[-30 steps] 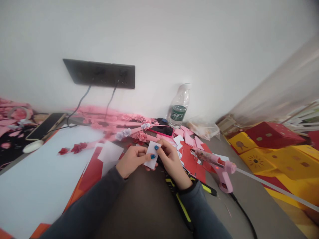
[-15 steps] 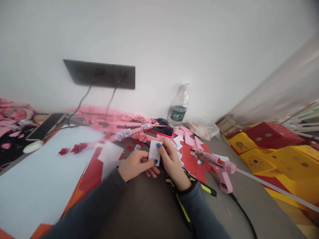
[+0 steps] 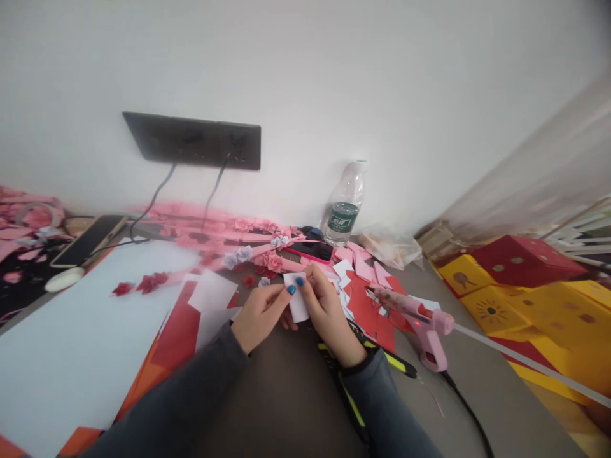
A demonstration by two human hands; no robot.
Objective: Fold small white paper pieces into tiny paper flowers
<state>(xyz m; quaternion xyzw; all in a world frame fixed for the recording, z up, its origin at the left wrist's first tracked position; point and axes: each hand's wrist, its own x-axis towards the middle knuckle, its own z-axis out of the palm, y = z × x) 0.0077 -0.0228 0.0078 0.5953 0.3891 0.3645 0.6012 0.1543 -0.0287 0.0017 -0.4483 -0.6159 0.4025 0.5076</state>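
Observation:
A small piece of white paper (image 3: 298,306) is pinched between both hands above the grey table. My left hand (image 3: 261,312) grips its upper left edge, thumb in front, with the other fingers partly hidden behind. On the paper's right side, my right hand (image 3: 330,312) presses with its thumb near the top edge. Under the right wrist lies a black and yellow tool (image 3: 351,397), partly covered by the arm. Paper roses (image 3: 270,261) in pink and pale lilac stand just beyond the fingers. White sheets (image 3: 213,291) lie left of the left hand.
A pink glue gun (image 3: 424,324) with a lit red light and a trailing cord stands at right. Red paper scraps (image 3: 363,302), a phone (image 3: 312,250) and a water bottle (image 3: 344,203) are behind the hands. Yellow boxes (image 3: 548,312) stand far right; a large white sheet (image 3: 81,343) covers the left.
My left hand has shifted its hold upward, its thumb moving from the paper's lower part to its upper left edge beside the right thumb. The paper tilts slightly more.

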